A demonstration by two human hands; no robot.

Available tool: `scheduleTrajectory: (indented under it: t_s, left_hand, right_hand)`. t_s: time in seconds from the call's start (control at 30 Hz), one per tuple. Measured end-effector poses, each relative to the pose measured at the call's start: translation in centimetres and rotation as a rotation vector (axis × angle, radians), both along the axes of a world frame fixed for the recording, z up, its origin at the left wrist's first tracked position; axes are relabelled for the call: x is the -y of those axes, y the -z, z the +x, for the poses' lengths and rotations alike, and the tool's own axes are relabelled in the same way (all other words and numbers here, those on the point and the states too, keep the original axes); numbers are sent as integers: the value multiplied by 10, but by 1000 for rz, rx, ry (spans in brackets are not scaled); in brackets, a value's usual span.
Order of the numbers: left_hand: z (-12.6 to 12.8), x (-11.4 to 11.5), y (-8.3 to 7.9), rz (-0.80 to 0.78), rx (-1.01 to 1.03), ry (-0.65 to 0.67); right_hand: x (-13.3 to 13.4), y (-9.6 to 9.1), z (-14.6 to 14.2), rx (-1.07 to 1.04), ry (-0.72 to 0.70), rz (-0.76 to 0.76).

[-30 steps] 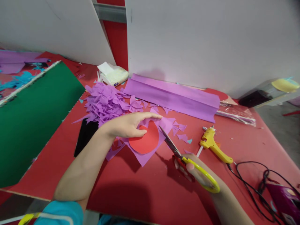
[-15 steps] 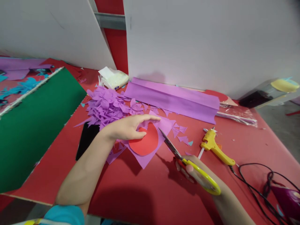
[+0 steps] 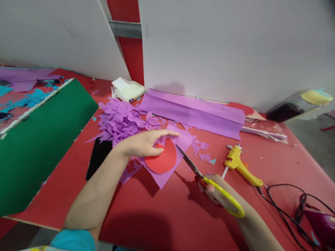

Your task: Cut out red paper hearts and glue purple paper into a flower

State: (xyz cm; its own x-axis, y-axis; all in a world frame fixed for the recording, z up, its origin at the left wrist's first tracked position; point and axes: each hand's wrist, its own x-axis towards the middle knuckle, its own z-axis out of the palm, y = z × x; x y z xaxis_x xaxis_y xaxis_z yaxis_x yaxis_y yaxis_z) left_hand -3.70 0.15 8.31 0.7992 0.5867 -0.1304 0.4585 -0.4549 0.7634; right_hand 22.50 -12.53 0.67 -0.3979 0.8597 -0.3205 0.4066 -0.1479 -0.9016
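My left hand (image 3: 142, 142) lies flat with fingers stretched out, pressing a red paper circle (image 3: 163, 158) onto a purple paper sheet (image 3: 170, 164) on the red table. My right hand (image 3: 218, 190) grips yellow-handled scissors (image 3: 206, 181). Their blades point up-left and the tip touches the purple sheet's right edge beside the red circle.
A heap of purple paper cuttings (image 3: 119, 118) and a long folded purple sheet (image 3: 193, 111) lie behind. A yellow glue gun (image 3: 242, 165) with a black cable (image 3: 285, 209) sits to the right. A green board (image 3: 39, 136), a black phone (image 3: 98, 158) and a tissue pack (image 3: 128, 90) are to the left.
The view has shifted slightly. The scissors have edged a little closer to the purple sheet. My left hand stays on the red circle.
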Motion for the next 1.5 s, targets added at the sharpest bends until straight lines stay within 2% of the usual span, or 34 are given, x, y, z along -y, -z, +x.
scheduleTrajectory:
  t_s: [0.37, 0.7, 0.87, 1.03, 1.33, 1.5]
  left_hand:
    - [1, -3, 2, 15, 20, 25]
    - [1, -1, 0, -39, 32, 26]
    - [2, -1, 1, -38, 36, 33]
    - [3, 0, 1, -34, 50, 64]
    - [6, 5, -2, -44, 47, 57]
    - [10, 7, 0, -12, 48, 66]
  right_hand:
    - [1, -1, 3, -36, -54, -98]
    - [0, -10, 4, -6, -151, -3]
    - [8, -2, 8, -5, -124, -45]
    - [13, 5, 14, -70, -131, -16]
    - [7, -7, 10, -51, -196, 4]
    - [8, -6, 8, -82, -182, 10]
